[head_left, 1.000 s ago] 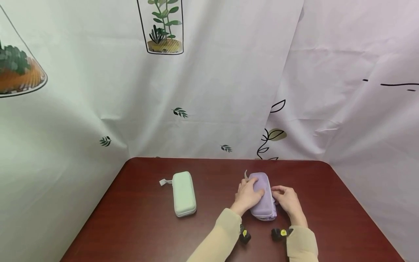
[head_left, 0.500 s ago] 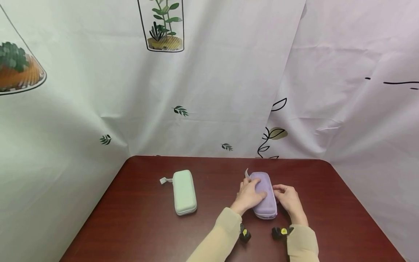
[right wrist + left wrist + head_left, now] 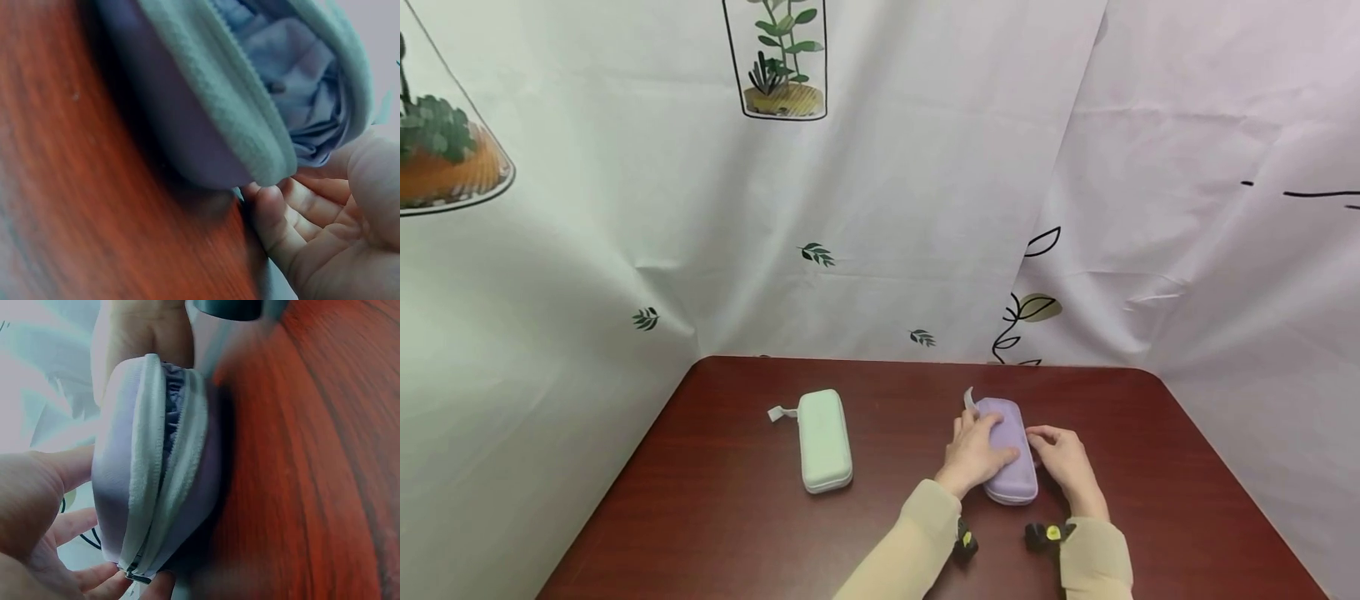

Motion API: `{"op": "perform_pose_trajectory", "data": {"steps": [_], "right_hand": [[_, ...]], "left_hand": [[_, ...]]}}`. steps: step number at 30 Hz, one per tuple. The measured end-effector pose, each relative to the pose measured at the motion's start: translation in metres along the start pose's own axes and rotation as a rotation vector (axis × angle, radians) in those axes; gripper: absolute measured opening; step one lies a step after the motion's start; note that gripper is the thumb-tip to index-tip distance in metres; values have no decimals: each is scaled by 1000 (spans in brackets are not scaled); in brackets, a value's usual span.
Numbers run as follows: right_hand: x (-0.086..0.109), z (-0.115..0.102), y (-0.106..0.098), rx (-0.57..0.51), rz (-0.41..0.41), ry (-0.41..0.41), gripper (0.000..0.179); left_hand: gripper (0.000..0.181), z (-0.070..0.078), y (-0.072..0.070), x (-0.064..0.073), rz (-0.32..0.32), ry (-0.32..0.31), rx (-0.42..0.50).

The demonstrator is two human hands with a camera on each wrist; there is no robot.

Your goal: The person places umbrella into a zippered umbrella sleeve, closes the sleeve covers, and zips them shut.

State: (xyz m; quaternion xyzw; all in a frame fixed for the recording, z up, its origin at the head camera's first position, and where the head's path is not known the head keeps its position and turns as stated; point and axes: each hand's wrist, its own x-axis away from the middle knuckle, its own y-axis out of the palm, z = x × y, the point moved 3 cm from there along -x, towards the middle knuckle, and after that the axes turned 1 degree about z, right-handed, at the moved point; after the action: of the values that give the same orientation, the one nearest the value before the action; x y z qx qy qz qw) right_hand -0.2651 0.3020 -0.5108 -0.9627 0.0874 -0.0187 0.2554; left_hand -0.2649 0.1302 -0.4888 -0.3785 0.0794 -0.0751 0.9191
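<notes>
A lilac hard zip case (image 3: 1015, 479) lies on the table, its zip partly undone. Through the gap, the right wrist view shows crumpled bluish-purple cloth (image 3: 297, 69) inside. My left hand (image 3: 972, 454) grips the case from its left side, thumb and a finger over the lid. In the left wrist view, the zip pull (image 3: 137, 577) sits right by that hand's fingertips. My right hand (image 3: 1066, 467) is at the case's right edge with bent fingers, the thumb and index tips together against the side. A pale strap (image 3: 970, 398) sticks out at the far left corner.
A mint green zip case (image 3: 824, 442) with a short strap lies left of the hands on the dark red wooden table (image 3: 715, 517). A white curtain (image 3: 910, 208) printed with plants hangs behind and beside the table.
The cloth that bulged from the near and right edges of the lilac case is now tucked in, and the lid sits lower. Both hands stay nearly in place.
</notes>
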Motion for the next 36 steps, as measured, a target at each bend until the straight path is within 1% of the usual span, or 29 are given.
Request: {"op": "perform_pose_trajectory", "data": {"steps": [6,12,16,19,21,25,27,30,34,36], "right_hand": [[1,-1,0,29,0,5,26],[3,-2,-1,57,-21,-5,28],[5,-5,-2,57,-43,-11,31],[5,-10,-2,41,-56,-51,31],[5,-14,-4,59,-62,-102,30],[4,-27,-10,117,-92,-240,30],[2,-33,-14,163,-100,-319,31],[-3,-41,-16,228,-116,-466,32],[-8,-48,-10,295,-171,-653,32],[-10,-49,-5,321,-210,-715,31]], "left_hand": [[57,-1,6,3,13,19,-73],[61,-2,7,6,29,34,-73],[75,-3,7,5,53,16,-62],[87,-5,6,3,80,-11,-39],[92,-7,5,2,84,-30,-18],[95,-11,2,1,76,-54,7],[96,-12,2,0,66,-65,-2],[96,-14,1,-1,61,-65,-32],[94,-16,2,-2,61,-52,-69],[92,-17,2,-2,60,-46,-79]]}}
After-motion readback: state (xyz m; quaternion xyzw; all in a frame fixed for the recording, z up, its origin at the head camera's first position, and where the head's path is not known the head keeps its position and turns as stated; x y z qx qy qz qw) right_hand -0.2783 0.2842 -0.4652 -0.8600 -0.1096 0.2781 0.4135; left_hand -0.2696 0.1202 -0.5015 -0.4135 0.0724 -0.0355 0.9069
